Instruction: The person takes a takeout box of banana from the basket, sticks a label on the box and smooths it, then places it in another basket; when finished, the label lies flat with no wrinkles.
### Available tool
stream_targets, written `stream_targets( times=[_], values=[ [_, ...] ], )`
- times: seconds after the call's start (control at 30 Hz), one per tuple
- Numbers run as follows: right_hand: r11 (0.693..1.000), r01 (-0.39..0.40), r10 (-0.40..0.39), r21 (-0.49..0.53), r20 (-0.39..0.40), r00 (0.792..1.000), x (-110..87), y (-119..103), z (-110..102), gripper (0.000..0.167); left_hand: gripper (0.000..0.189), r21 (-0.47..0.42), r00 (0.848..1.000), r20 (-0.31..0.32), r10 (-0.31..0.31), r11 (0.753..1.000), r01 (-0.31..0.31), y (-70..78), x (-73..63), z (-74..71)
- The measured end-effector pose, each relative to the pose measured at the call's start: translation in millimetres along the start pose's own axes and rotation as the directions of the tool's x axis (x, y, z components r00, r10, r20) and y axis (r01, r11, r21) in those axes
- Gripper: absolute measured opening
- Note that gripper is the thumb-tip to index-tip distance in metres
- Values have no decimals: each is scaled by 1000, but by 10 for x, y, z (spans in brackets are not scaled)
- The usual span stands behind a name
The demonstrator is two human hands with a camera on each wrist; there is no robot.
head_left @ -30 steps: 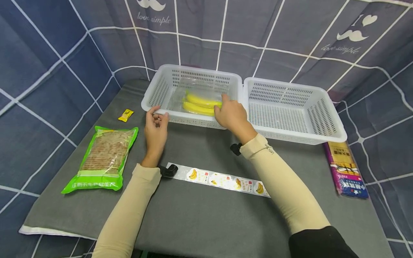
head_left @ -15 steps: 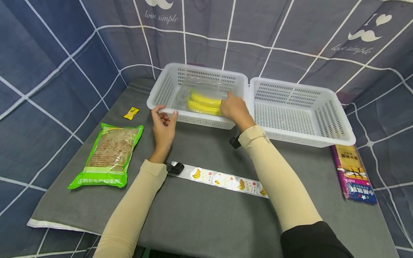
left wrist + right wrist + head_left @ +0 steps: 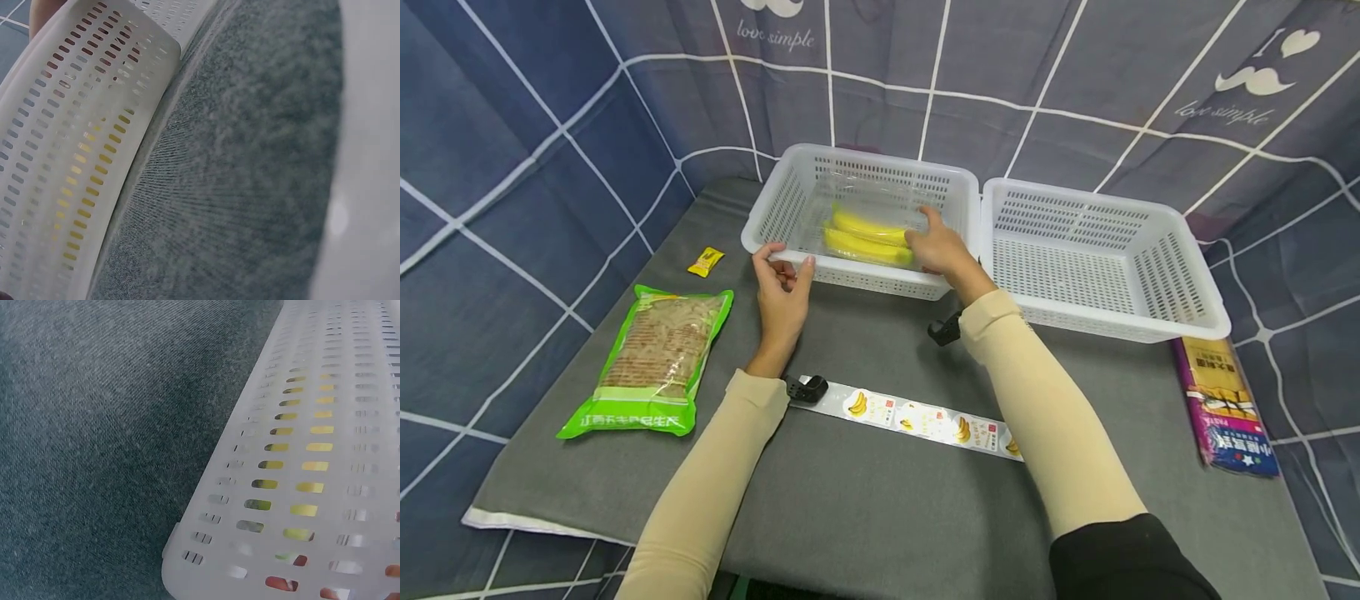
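Two yellow bananas (image 3: 867, 242) lie in a clear plastic box (image 3: 880, 193) inside the left white plastic basket (image 3: 958, 175). My right hand (image 3: 942, 247) reaches into that basket and grips the right end of the box, index finger pointing away and thumb beside the bananas. Parts of its fingers show through the wall slots in the right wrist view. My left hand (image 3: 782, 292) holds the front rim near the left corner, with index finger and thumb at the edge. Through the slots of the basket wall (image 3: 94, 69) the yellow of the bananas shows in the left wrist view.
A second white basket (image 3: 1206, 312) stands to the right. A strip of banana stickers (image 3: 917, 421) lies in front. On the left are a green-edged food bag (image 3: 647, 358) and a small yellow packet (image 3: 706, 262). A purple and blue pasta packet (image 3: 1228, 408) lies at right.
The clear box with the bananas has shifted slightly left inside the basket, and my right hand has moved a little with it. My left hand stays at the rim.
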State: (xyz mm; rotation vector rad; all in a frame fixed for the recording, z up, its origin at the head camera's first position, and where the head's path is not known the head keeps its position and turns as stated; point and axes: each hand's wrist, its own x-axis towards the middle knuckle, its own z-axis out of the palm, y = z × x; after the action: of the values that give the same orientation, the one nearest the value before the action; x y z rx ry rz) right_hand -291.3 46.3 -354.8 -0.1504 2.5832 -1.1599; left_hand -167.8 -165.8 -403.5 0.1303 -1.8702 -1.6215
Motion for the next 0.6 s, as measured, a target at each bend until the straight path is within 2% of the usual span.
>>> stream_targets(
  times=[0.13, 0.27, 0.43, 0.6],
  values=[
    [993, 9, -10, 121, 9, 1000, -30, 0, -44, 64, 45, 4, 1000, 4, 6, 1000, -6, 15, 3, -2],
    [982, 20, -15, 188, -30, 999, -60, -2, -82, 62, 45, 2, 1000, 8, 11, 1000, -11, 30, 8, 2],
    [970, 56, -22, 236, -143, 989, -99, 9, -88, 52, 45, -6, 1000, 12, 8, 1000, -8, 21, 10, -1],
    [965, 104, -34, 242, -277, 960, -115, 2, -61, 43, 45, 4, 1000, 14, 4, 1000, -4, 22, 6, -21]
  ],
)
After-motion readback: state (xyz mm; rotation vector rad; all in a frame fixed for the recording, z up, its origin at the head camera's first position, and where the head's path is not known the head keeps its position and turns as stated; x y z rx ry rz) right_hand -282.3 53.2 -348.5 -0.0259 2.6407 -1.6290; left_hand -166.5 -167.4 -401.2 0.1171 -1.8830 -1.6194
